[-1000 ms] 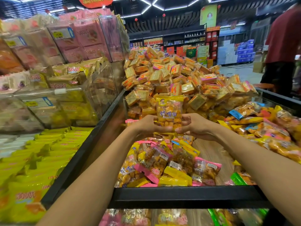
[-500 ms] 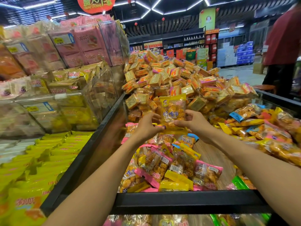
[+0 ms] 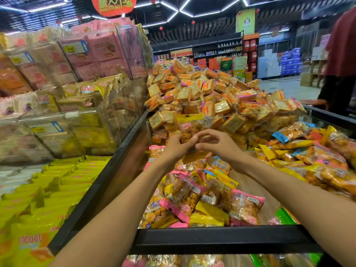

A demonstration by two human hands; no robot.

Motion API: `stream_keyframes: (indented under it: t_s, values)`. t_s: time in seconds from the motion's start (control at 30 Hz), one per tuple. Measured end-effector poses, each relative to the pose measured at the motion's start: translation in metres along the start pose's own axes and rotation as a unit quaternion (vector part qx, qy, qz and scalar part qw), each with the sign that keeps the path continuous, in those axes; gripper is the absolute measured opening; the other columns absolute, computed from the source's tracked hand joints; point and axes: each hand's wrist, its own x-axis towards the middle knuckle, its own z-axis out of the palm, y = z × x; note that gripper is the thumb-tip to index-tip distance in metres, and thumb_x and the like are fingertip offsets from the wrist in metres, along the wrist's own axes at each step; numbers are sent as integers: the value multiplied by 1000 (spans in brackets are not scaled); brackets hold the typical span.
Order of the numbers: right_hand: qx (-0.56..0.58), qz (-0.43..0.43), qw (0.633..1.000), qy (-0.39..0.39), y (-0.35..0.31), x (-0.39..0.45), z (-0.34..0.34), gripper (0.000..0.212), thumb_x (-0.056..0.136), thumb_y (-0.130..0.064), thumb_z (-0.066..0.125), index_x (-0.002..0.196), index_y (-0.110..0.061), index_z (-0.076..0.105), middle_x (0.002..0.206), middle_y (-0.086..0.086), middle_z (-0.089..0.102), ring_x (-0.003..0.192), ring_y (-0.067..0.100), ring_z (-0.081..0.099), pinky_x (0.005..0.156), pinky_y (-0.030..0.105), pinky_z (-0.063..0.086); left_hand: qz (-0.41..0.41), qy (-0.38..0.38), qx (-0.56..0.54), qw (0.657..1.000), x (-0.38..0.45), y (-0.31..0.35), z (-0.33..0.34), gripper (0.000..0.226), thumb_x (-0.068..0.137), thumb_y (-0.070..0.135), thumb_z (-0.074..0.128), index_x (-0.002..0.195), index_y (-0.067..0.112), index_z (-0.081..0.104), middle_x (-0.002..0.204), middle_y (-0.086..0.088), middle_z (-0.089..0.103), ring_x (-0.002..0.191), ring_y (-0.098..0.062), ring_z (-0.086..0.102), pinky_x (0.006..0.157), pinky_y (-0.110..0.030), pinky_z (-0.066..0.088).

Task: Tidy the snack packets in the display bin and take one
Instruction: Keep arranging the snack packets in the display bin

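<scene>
Where hands gripped its sides, both hands (image 3: 194, 145) now meet (fingers overlapping) | pinching yellow packet (image 3: 189, 123)

A snack packet (image 3: 189, 130) is held upright between the left hand (image 3: 178, 146) and right hand (image 3: 218, 144) above the display bin (image 3: 227, 240). More packets (image 3: 202, 197) are heaped in the bin below the hands, and others (image 3: 316, 151) are spread to the right. A mound of wrapped biscuits (image 3: 208, 93) is piled behind. Clear boxes (image 3: 63, 120) are stacked to the left.
</scene>
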Motion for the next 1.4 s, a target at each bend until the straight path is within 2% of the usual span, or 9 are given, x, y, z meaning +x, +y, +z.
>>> stream_keyframes:
  t_s: [0.2, 0.3, 0.47, 0.77, 0.9, 1.0, 1.1, 1.23, 1.4]
  values:
    - [9, 40, 989, 139, 11, 12, -15, 28, 85, -19, 69, 110, -13, 57, 97, 7, 60, 85, 20, 61, 70, 29, 50, -17, -20, -50, 998, -1, 4, 3, 6, 95, 23, 55, 93, 17, 57, 95, -5, 66, 91, -19, 62, 86, -41, 52]
    - [30, 94, 991, 96, 13, 14, -15, 49, 85, -32, 68, 126, -13, 50, 116, 8, 55, 92, 18, 58, 68, 27, 49, -36, -39, -79, 995, -2, 6, 3, 7, 95, 22, 54, 96, 16, 57, 99, -7, 67, 98, -24, 64, 87, -44, 51]
    - [68, 129, 989, 37, 14, 12, -13, 42, 84, -40, 68, 116, -13, 62, 113, 8, 66, 103, 24, 61, 99, 52, 46, -48, -75, -87, 992, -2, 3, 1, 17, 95, 22, 54, 108, 12, 57, 111, -12, 67, 106, -26, 63, 93, -45, 51]
    - [31, 157, 987, 24, 20, 7, -10, 45, 90, -32, 64, 123, -3, 56, 107, 13, 64, 79, 14, 60, 60, 23, 48, -31, 28, 34, 999, -2, -14, -7, 61, 80, 22, 74, 133, 7, 45, 140, -8, 44, 126, -14, 40, 88, -27, 38]
    - [-5, 159, 987, 31, 17, 6, -20, 25, 95, -21, 57, 113, -4, 59, 100, 12, 63, 71, 12, 58, 53, 16, 48, -78, 87, 67, 991, 3, -28, -27, 29, 82, 16, 73, 105, 8, 57, 98, -5, 58, 80, -8, 52, 51, -11, 40]
    - [-25, 147, 988, 46, 14, 8, -33, 21, 94, -13, 57, 113, -3, 58, 94, 8, 62, 68, 11, 57, 45, 11, 45, -117, 114, 112, 980, 12, -45, -44, 20, 83, 8, 72, 75, 13, 54, 72, -3, 56, 63, -14, 53, 53, -21, 46]
    - [-48, 134, 988, 64, 7, 8, -42, 22, 92, -9, 59, 113, -5, 60, 101, 9, 63, 70, 13, 59, 61, 21, 51, -151, 100, 190, 965, 16, -66, -56, 21, 81, 9, 73, 69, 14, 56, 72, -4, 59, 76, -23, 58, 72, -34, 48]
    - [-117, 122, 985, 45, 4, -3, -59, 21, 91, -12, 60, 112, -11, 60, 102, 8, 63, 84, 19, 62, 69, 29, 50, -185, 72, 250, 948, 17, -88, -59, 26, 86, 14, 67, 65, 12, 51, 72, -6, 54, 76, -22, 52, 68, -31, 39]
    - [-200, 135, 969, 56, 13, -34, -100, 12, 90, -12, 62, 103, -13, 61, 89, 3, 62, 88, 21, 62, 77, 37, 50, -189, 62, 306, 931, 13, -91, -56, 30, 89, 25, 64, 108, 3, 54, 106, -11, 57, 96, -24, 57, 73, -31, 43]
